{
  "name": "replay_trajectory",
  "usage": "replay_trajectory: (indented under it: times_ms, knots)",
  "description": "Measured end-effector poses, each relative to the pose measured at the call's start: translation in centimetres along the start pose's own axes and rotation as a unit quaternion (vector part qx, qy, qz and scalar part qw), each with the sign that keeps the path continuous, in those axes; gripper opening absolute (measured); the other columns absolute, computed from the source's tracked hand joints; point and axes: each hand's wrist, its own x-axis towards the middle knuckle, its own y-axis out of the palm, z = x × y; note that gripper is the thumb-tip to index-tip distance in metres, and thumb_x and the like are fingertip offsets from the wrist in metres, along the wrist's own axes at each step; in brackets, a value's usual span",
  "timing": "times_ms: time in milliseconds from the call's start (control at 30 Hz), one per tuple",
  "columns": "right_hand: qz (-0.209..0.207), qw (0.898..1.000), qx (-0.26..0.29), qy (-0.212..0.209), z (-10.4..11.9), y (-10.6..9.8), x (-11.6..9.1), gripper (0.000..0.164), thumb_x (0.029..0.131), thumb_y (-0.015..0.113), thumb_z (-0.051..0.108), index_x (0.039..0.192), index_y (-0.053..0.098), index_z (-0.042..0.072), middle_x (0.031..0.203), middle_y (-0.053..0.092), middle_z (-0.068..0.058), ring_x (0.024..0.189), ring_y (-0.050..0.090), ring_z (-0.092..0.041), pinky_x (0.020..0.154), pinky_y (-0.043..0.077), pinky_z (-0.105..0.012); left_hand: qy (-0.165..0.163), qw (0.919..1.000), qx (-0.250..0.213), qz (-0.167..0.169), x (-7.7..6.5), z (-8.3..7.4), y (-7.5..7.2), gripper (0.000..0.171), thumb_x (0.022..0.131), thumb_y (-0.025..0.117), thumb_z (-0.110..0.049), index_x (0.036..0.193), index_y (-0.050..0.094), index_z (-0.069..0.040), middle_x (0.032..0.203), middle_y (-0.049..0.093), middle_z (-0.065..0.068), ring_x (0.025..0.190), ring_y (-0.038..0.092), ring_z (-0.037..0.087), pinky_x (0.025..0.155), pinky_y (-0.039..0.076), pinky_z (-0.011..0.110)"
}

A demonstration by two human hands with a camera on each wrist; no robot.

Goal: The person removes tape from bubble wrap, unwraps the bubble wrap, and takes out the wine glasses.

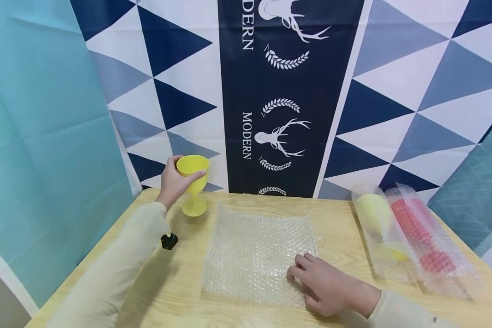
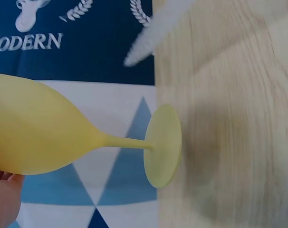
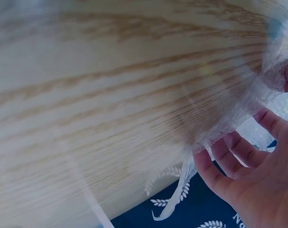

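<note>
My left hand (image 1: 177, 182) grips a yellow plastic goblet (image 1: 195, 180) round its bowl, near the back left of the table. The goblet is upright, and its round foot (image 2: 164, 145) appears lifted a little off the tabletop in the left wrist view. A clear sheet of bubble wrap (image 1: 258, 255) lies spread out in the middle of the table. At its right edge my right hand (image 1: 325, 284) holds the wrap with bent fingers. In the right wrist view, thumb and fingertips (image 3: 204, 164) meet the crinkled edge of the film (image 3: 229, 124).
At the right of the wooden table (image 1: 340, 237) lie a wrapped yellow goblet (image 1: 375, 214) and a wrapped red goblet (image 1: 413, 221), side by side in bubble wrap. A patterned cloth (image 1: 286, 91) hangs behind the table. A small black object (image 1: 169, 241) hangs by my left sleeve.
</note>
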Motion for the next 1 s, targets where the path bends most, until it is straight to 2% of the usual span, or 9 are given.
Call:
replay_trajectory:
  times_ms: [167, 400, 800, 1000]
  knots:
    - [-0.016, 1.0, -0.012, -0.012, 0.4, 0.4, -0.2, 0.047, 0.065, 0.067, 0.018, 0.11, 0.054, 0.022, 0.094, 0.043, 0.009, 0.08, 0.032, -0.004, 0.07, 0.034, -0.017, -0.006, 0.9999, 0.011, -0.011, -0.2, 2.1, -0.3, 0.087, 0.077, 0.079, -0.035, 0.143, 0.031, -0.005, 0.14, 0.044, 0.017, 0.125, 0.049, 0.031, 0.107, 0.044, 0.044]
    - [-0.007, 1.0, -0.005, -0.017, 0.5, 0.4, -0.3, 0.047, 0.07, 0.066, 0.016, 0.114, 0.052, 0.022, 0.097, 0.045, 0.008, 0.082, 0.035, -0.004, 0.072, 0.038, -0.019, -0.016, 0.9992, 0.027, -0.026, -0.1, 3.9, -1.0, 0.088, 0.079, 0.078, -0.034, 0.144, 0.028, -0.003, 0.141, 0.041, 0.019, 0.126, 0.047, 0.033, 0.107, 0.044, 0.046]
    - [-0.003, 1.0, -0.001, -0.013, 0.1, 0.3, -0.4, 0.047, 0.07, 0.066, 0.016, 0.114, 0.051, 0.022, 0.097, 0.043, 0.008, 0.082, 0.033, -0.004, 0.072, 0.035, -0.017, -0.047, 0.9968, 0.017, -0.063, 0.6, 5.1, -1.9, 0.086, 0.08, 0.076, -0.036, 0.143, 0.026, -0.004, 0.141, 0.04, 0.019, 0.126, 0.047, 0.033, 0.108, 0.043, 0.046]
    - [-0.003, 1.0, -0.004, -0.008, -0.2, -0.1, -0.3, 0.047, 0.07, 0.066, 0.017, 0.114, 0.051, 0.022, 0.096, 0.042, 0.008, 0.082, 0.032, -0.005, 0.069, 0.034, -0.017, -0.07, 0.995, 0.014, -0.07, 1.2, 4.8, -2.0, 0.087, 0.081, 0.074, -0.041, 0.143, 0.024, -0.005, 0.14, 0.04, 0.019, 0.123, 0.048, 0.032, 0.106, 0.045, 0.045]
